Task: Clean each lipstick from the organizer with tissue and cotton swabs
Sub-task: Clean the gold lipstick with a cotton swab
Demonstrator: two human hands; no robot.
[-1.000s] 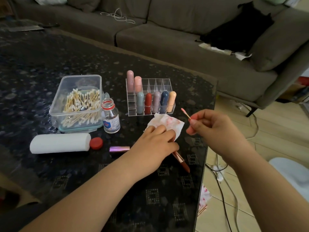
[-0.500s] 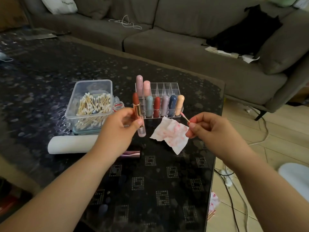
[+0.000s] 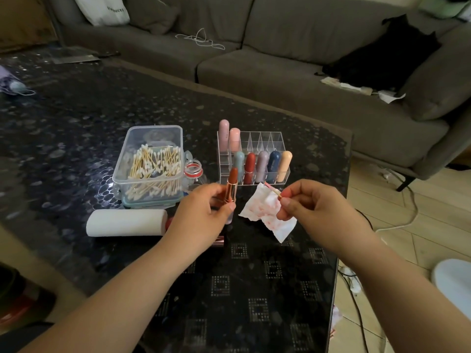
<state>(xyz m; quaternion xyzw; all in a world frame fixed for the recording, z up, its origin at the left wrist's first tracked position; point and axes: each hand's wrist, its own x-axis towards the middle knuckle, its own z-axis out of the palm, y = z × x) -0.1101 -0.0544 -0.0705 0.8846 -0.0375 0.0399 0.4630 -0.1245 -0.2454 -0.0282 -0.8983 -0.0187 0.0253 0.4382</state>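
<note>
Evidently one lipstick is out of the organizer and is being cleaned. It is held upright by the left hand, whose thumb and fingers are curled round its gold tube, with the brown-red bullet exposed above them. A swab is pinched between thumb and forefinger of the right hand; its tip is stained pink and is pointed up and left, toward the lipstick but not touching it.

Both are held above the table, near its right edge. A tissue marked with red smears is lying flat on the table between the two hands, partly under the right one. The organizer is set just beyond it, toward the far right corner, and seven capped lipsticks are stood in it: five in the front row, two taller pink ones at the back left. Some back compartments are unfilled.

To the left a clear box of swabs is placed, with a small open bottle beside it and a white roll in front.

The swabbing step is judged to be in hand. For the next move, the swab tip must be brought across the gap to the tube rim or bullet and worked round lightly, while the lipstick is kept steady. A fresh swab may be wanted, since this one is already soiled. Most of the lipsticks appear yet to be treated, though that cannot be told for certain.
</note>
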